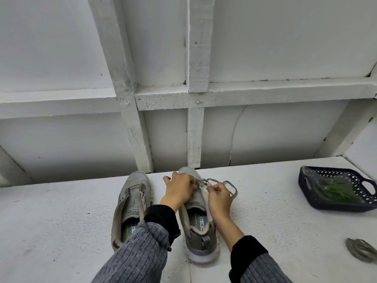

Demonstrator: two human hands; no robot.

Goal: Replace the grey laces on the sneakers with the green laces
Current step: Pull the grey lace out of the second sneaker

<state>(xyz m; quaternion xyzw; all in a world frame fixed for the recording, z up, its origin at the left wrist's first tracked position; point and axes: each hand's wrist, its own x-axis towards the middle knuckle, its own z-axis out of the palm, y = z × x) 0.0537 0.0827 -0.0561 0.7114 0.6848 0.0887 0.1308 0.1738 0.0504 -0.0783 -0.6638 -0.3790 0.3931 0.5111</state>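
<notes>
Left hand (179,187) and right hand (219,196) both pinch the flat grey lace (229,185), probably freeing it from the right-side grey mesh sneaker (195,219).

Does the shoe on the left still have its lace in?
No, out. The left sneaker shows bare eyelets, and a loose grey lace lies on the table.

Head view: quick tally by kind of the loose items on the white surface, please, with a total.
Grey sneakers: 2, left one unlaced, right one in hand
Grey laces: 2, one being pulled out, one in a loose heap
Dark basket: 1
Bag of green laces: 1
Total: 6
</notes>
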